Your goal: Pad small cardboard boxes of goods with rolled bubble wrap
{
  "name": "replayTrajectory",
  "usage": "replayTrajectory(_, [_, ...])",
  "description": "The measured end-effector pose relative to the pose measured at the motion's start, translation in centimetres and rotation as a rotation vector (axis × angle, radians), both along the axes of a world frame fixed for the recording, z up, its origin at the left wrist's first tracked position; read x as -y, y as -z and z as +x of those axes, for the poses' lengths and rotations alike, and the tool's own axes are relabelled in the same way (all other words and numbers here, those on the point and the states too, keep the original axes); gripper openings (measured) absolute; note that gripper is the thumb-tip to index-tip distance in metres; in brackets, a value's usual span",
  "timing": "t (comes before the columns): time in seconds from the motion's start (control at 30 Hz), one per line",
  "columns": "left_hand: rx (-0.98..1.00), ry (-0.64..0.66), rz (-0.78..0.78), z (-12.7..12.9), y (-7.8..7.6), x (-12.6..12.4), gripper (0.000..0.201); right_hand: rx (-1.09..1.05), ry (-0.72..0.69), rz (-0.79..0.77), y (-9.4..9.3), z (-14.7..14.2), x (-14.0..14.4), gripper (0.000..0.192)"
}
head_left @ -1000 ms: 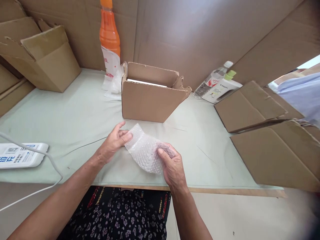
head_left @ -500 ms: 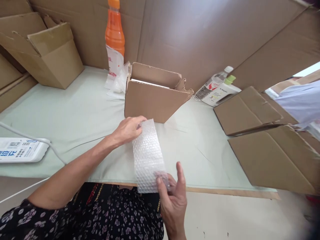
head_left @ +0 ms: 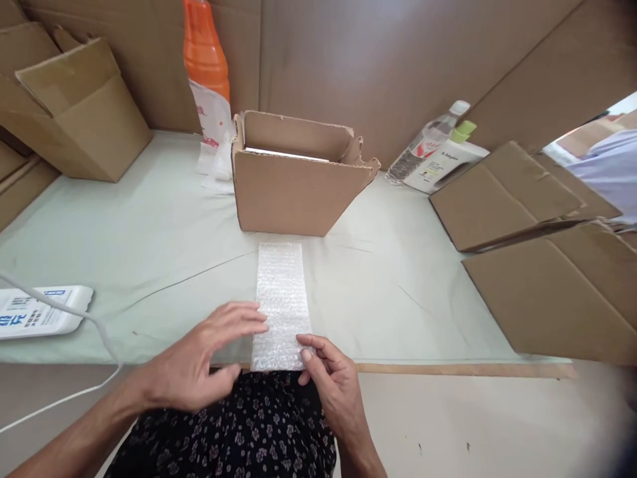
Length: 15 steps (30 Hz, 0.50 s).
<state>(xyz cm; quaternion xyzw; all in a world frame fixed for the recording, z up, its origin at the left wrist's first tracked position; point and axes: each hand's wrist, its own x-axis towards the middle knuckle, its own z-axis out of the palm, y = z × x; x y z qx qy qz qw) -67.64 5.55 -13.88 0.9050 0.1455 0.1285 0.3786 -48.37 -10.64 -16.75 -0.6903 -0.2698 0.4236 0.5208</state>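
**Bubble wrap strip flat, near edge**

Bubble wrap strip (head_left: pixel 280 305) flat on table (head_left: pixel 149 226), long axis near-to-far, toward cardboard box (head_left: pixel 293 179). Right hand (head_left: pixel 331 378) pinching near right corner. Left hand (head_left: pixel 199 362) open, fingertips at left edge, gripping nothing.

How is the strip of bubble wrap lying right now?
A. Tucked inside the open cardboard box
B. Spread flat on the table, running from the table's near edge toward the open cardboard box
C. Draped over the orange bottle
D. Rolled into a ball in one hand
B: the bubble wrap lies flat on the table, its far end just short of the open cardboard box, with the left hand and right hand at its near end.
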Motion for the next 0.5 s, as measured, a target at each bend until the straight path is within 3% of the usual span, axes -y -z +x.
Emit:
replayTrajectory(0.07, [-0.006,-0.043,0.038,-0.6,0.8,1.6,0.065,-0.076,0.019,0.009,0.1,0.2,-0.1,0.036])
replayTrajectory(0.13, [0.053,-0.129,0.079,0.2,1.9,2.4,0.052,-0.142,0.0,0.038,0.1,0.5,-0.1,0.038])
replayTrajectory(0.27, [0.137,-0.352,-0.044,2.8,2.7,1.9,0.026,-0.137,-0.091,0.178,-0.1,1.6,0.3,0.042])
replayTrajectory(0.4, [0.005,-0.482,-0.2,4.4,2.0,0.6,0.031,0.383,0.075,0.271,-1.0,2.7,0.2,0.039])
replayTrajectory(0.43, [-0.032,-0.487,-0.213,4.6,1.9,0.3,0.035,0.536,0.075,0.299,-1.3,2.8,-0.1,0.039])
replayTrajectory(0.5, [-0.093,-0.494,-0.208,4.9,2.0,0.0,0.04,0.79,-0.054,0.364,-1.8,2.7,-1.1,0.039])
